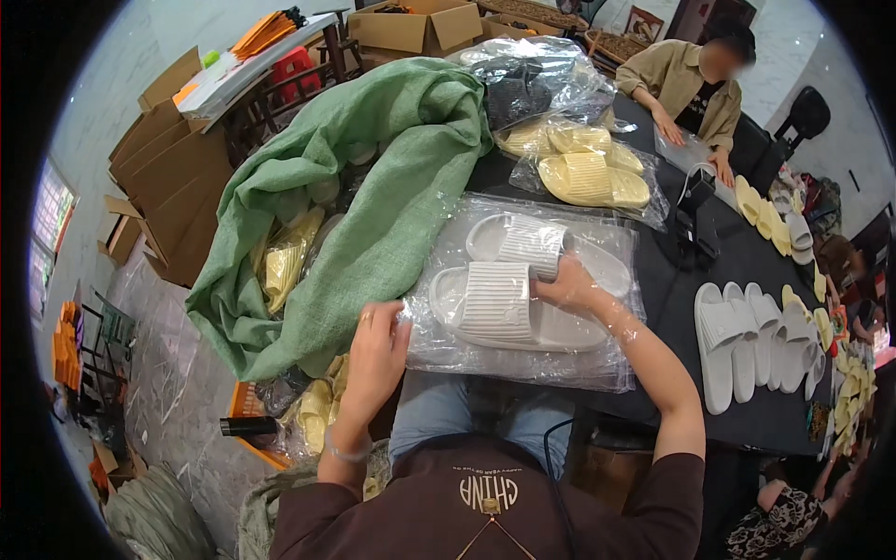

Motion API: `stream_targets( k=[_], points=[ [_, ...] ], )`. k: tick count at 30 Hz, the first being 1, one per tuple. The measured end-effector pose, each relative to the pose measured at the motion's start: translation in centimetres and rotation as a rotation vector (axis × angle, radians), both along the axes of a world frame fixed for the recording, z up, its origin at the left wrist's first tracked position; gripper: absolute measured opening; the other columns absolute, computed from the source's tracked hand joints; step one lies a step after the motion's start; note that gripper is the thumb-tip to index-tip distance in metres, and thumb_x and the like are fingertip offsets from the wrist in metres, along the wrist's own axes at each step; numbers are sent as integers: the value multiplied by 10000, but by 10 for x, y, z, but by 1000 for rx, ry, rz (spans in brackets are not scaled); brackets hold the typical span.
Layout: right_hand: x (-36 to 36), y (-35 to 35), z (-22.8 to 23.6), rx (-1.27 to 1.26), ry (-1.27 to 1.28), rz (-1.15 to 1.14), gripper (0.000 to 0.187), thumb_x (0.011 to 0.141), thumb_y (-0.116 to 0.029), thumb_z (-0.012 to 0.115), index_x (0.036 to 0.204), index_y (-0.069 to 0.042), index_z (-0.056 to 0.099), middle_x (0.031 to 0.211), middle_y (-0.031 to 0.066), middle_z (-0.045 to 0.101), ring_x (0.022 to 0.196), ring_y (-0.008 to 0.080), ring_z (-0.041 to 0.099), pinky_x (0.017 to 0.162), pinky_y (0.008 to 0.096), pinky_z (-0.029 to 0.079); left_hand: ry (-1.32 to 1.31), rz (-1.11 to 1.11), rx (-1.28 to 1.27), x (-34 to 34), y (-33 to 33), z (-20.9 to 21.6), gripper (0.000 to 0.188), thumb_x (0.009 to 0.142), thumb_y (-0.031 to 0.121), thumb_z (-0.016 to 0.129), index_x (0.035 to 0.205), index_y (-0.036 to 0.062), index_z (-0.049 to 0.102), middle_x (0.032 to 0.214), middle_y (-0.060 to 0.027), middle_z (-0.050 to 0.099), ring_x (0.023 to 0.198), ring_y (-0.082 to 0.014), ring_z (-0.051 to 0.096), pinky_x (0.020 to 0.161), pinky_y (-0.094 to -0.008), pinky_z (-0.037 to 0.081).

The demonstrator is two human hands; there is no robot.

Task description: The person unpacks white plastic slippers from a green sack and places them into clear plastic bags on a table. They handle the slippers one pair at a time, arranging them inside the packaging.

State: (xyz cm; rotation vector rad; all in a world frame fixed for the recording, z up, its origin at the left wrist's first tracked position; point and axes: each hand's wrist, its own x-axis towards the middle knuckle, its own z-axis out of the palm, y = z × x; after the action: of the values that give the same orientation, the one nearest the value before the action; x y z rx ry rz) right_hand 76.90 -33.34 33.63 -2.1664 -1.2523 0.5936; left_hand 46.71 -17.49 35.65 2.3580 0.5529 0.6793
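Observation:
In front of me a pair of light grey slide slippers (499, 301) lies side by side, ribbed straps up, on a stack of clear plastic bags (583, 369). My right hand (565, 283) reaches in from the right, its fingers curled at the strap openings of the pair. Shiny clear film shows around that wrist, so the hand seems to be partly inside a bag. At the bags' left edge is my left hand (378, 343), fingers bent and thumb closed against the film. The fingertips of the right hand are partly hidden by the straps.
A green cloth sack (392, 187) with bagged yellow slippers bulges at left. More bagged yellow slippers (593, 177) lie beyond the bags. Several unbagged grey slippers (719, 345) line the table at right. An orange crate (245, 406) stands lower left; a co-worker (695, 93) sits far right.

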Motion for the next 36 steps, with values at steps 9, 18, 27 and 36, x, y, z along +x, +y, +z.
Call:
stream_targets(
  k=[9,18,27,36],
  points=[
    [-11,0,24,-231,-100,-80,609,724,-442,665,1035,80,610,1085,298,601,996,403,594,867,418,469,71,-108,13,101,44,-65,468,995,293,333,1372,25,401,1416,-189,397,1317,-323,373,1080,-431,284],
    [78,-121,-41,122,-467,-23,453,726,-345,668,1003,13,657,976,259,637,993,372,590,927,423,430,234,-63,355,112,31,-68,545,956,359,416,1395,39,381,1469,-141,348,1363,-296,313,1103,-446,251],
    [126,-261,73,117,-961,-710,374,750,-164,656,1076,16,628,1048,200,627,988,350,595,894,410,458,312,-67,377,110,34,-70,714,909,486,477,1423,17,316,1502,-190,256,1390,-338,237,1125,-449,193],
    [39,-106,137,1017,405,-585,438,945,-321,424,1280,-47,492,1194,89,588,1074,201,587,931,358,471,219,-136,390,131,53,-52,608,952,351,465,1406,-22,310,1490,-188,274,1385,-334,245,1117,-446,228]
  ],
)
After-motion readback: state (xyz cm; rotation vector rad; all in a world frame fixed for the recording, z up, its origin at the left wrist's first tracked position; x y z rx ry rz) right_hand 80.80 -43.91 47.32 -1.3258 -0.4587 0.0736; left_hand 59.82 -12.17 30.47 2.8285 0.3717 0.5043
